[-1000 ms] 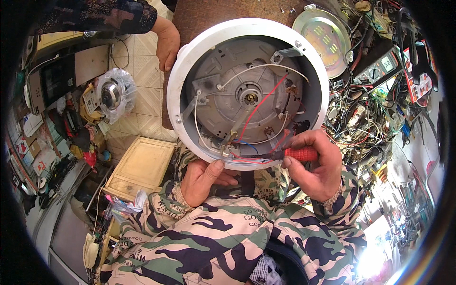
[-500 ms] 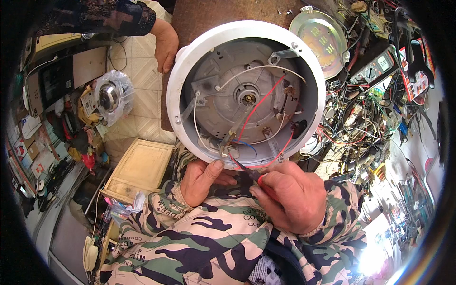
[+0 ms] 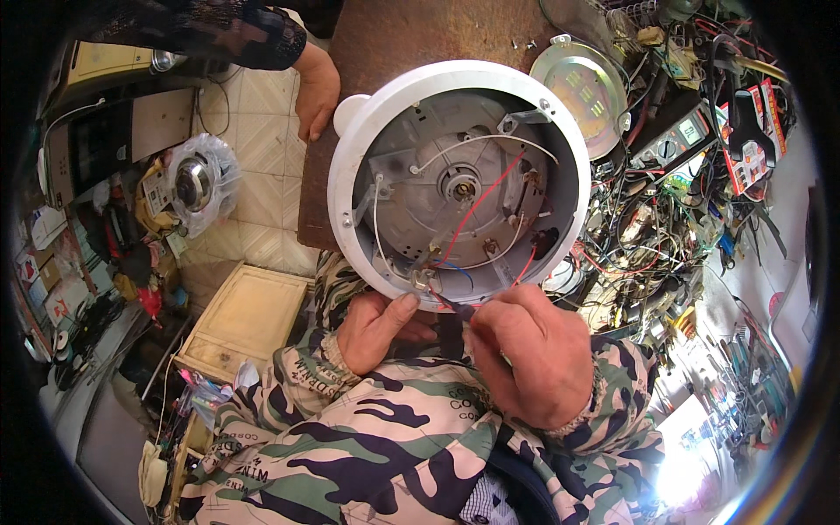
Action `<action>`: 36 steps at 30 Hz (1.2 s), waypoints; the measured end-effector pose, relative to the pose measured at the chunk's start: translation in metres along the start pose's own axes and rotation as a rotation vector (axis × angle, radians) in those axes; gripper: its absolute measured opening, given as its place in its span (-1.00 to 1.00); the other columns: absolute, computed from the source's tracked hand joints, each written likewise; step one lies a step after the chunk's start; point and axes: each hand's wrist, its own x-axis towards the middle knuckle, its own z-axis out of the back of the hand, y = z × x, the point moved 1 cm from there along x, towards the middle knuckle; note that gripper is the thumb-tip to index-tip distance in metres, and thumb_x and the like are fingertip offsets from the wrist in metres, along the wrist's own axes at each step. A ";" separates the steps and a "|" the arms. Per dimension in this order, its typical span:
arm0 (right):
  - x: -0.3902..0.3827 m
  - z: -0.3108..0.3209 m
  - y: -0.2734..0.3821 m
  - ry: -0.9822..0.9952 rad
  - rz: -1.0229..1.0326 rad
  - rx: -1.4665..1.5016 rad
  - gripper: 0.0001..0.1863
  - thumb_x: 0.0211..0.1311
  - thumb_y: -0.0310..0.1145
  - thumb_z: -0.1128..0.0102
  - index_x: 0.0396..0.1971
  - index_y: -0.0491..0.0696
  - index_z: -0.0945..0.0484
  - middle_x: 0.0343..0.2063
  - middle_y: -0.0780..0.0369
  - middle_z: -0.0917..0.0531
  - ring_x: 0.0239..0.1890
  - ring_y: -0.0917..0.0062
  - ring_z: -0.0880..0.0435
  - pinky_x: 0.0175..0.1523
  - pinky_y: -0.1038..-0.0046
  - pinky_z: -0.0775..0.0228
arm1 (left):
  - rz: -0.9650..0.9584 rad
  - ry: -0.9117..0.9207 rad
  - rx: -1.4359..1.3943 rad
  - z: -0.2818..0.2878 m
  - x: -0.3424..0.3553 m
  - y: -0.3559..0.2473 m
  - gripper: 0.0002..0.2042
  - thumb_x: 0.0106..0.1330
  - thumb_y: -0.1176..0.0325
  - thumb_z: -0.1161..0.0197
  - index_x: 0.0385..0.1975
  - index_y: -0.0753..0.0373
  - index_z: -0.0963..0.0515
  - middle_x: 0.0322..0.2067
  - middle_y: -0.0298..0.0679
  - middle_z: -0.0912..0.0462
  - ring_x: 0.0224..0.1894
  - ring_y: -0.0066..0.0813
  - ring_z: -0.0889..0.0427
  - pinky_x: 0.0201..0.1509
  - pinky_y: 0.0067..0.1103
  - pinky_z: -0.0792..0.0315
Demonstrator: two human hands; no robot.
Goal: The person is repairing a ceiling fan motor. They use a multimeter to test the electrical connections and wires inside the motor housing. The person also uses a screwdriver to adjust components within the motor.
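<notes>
A round appliance housing with a white rim has its underside open, showing a metal plate with red, white and blue wires. My left hand is curled at the lower left rim, thumb on it, gripping the housing. My right hand is closed round a screwdriver, its handle mostly hidden by the fingers. The shaft points up-left to the fittings and wires inside the lower rim; I cannot tell exactly what the tip touches.
Another person's hand rests by the wooden table's left edge. At right lie a round metal plate, a multimeter and tangled cables and parts. A wooden drawer and a bagged metal object are at left.
My right hand has moved down-left and turned over the screwdriver, covering its red handle. The housing looks slightly shifted and tilted in view. My left hand stays on the rim.
</notes>
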 end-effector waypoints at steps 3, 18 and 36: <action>-0.005 -0.001 0.002 0.022 -0.031 -0.250 -0.79 0.07 -0.44 -0.43 -0.31 -0.08 -0.58 -0.44 0.20 -0.52 -0.46 0.30 -0.66 -0.42 0.29 -0.50 | 0.004 -0.002 0.021 0.001 0.001 0.001 -0.48 0.61 0.00 -0.02 0.21 0.41 -0.47 -0.05 0.03 -0.71 -0.17 -0.30 -0.79 -0.08 -0.50 -0.68; 0.006 -0.011 -0.013 -0.170 0.206 -0.165 -0.74 -0.01 -0.37 -0.46 -0.45 -0.03 -0.48 -0.54 0.25 -0.41 -0.58 0.36 -0.55 -0.51 0.32 -0.40 | 0.038 0.028 -0.006 0.003 0.005 0.004 -0.42 0.59 -0.07 -0.02 0.19 0.42 -0.49 -0.06 0.02 -0.72 -0.13 -0.31 -0.79 -0.04 -0.49 -0.68; 0.000 -0.014 -0.006 -0.159 0.260 -0.279 -0.71 0.03 -0.29 -0.50 -0.50 -0.02 -0.48 -0.53 0.26 -0.52 -0.56 0.33 -0.61 -0.49 0.29 -0.44 | 0.019 0.060 0.034 0.009 0.010 0.012 -0.37 0.55 -0.18 -0.02 0.19 0.36 -0.49 -0.06 -0.07 -0.72 -0.12 -0.36 -0.78 0.00 -0.47 -0.68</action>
